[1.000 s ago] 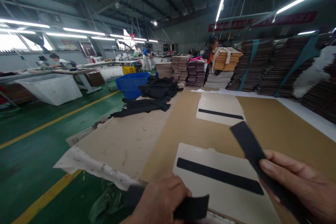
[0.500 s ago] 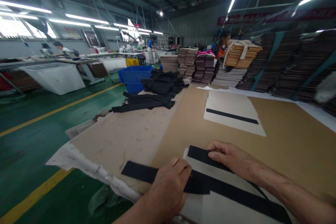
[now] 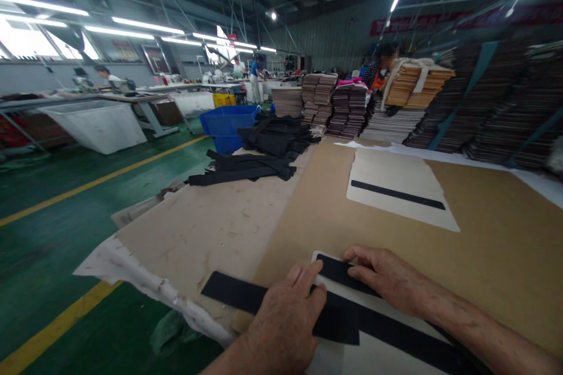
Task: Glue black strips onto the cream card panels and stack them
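Long work table (image 3: pixel 211 228), top covered in a worn beige sheet on the left and a brown cardboard sheet (image 3: pixel 484 228) on the right. On the cardboard: a pale panel (image 3: pixel 396 179) with a black strip across it, well apart from a second pale panel (image 3: pixel 378 357) at the near edge. A loose black strip (image 3: pixel 237 293) lies across the near seam. Far left: a pile of black strips (image 3: pixel 259 155). Along the back edge: stacks of flat pieces (image 3: pixel 475 105).
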Available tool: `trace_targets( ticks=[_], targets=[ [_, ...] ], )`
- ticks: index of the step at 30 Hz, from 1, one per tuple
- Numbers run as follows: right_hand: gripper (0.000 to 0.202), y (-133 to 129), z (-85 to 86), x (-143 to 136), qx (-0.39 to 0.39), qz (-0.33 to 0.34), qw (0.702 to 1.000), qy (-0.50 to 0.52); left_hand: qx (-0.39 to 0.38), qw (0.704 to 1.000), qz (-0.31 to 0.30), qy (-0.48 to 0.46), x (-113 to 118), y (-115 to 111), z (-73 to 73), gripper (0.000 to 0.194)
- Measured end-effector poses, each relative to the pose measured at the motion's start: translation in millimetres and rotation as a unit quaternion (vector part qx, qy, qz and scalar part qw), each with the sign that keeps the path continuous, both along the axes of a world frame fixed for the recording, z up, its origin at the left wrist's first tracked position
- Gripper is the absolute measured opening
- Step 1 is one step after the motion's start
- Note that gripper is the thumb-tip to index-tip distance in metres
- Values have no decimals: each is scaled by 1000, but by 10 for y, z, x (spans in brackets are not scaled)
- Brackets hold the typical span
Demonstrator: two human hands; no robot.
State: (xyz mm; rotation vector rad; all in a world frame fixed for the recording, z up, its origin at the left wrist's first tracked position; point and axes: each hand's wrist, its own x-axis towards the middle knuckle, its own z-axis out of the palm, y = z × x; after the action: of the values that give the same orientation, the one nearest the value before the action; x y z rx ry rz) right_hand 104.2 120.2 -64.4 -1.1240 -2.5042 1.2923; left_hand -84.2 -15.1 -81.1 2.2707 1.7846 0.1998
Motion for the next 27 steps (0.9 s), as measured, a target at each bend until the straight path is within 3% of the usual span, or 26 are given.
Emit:
trace_targets(
  ticks=[17, 20, 23, 27],
  targets=[
    [17, 47, -47, -14, 40, -3, 999, -18, 1, 1000, -11, 18, 9, 41, 49, 51],
    [22, 96, 117, 219, -45, -5, 999, -28, 0, 1000, -10, 10, -7, 52, 48, 50],
    [30, 146, 302, 669, -127, -5, 992, -29, 2, 1000, -14, 6, -23, 66, 25, 52],
    [22, 60, 314, 1275, -131, -83, 988, -17, 6, 1000, -9, 6, -38, 87, -31, 58]
  ],
)
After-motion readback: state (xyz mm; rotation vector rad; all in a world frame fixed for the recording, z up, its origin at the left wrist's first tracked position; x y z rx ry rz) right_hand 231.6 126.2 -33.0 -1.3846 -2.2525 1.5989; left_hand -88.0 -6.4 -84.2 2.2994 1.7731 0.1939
